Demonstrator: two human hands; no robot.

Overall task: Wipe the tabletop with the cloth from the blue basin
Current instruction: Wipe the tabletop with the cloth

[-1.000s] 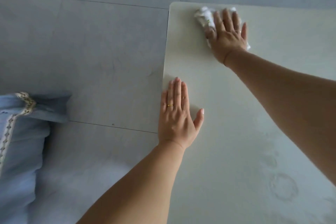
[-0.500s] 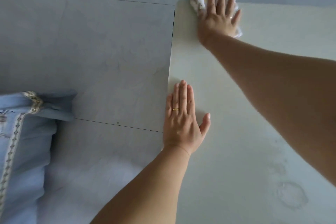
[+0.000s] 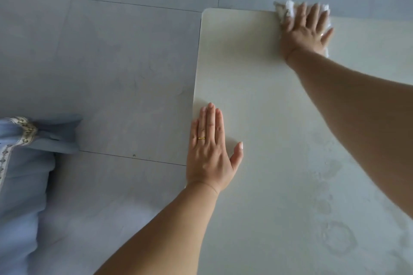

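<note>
1. The white cloth (image 3: 285,10) lies bunched on the far edge of the cream tabletop (image 3: 257,87), some way right of the far-left corner. Its crumpled folds show past the fingertips and beside the wrist.
2. The right hand (image 3: 306,31) lies flat on top of the cloth, fingers straight and slightly spread. It presses the cloth rather than clenching it. The hand is a little blurred.
3. The left hand (image 3: 209,154) rests palm down on the tabletop's left edge, fingers straight and together, thumb out to the side, grasping nothing. A gold ring (image 3: 201,138) sits on one finger.
4. Faint damp marks (image 3: 337,241), some ring-shaped, show towards the near right of the tabletop.
5. Grey floor tiles (image 3: 111,62) lie beyond the left and far edges.
6. Pale blue fabric (image 3: 22,174) with patterned trim shows at the lower left, over the floor.
</note>
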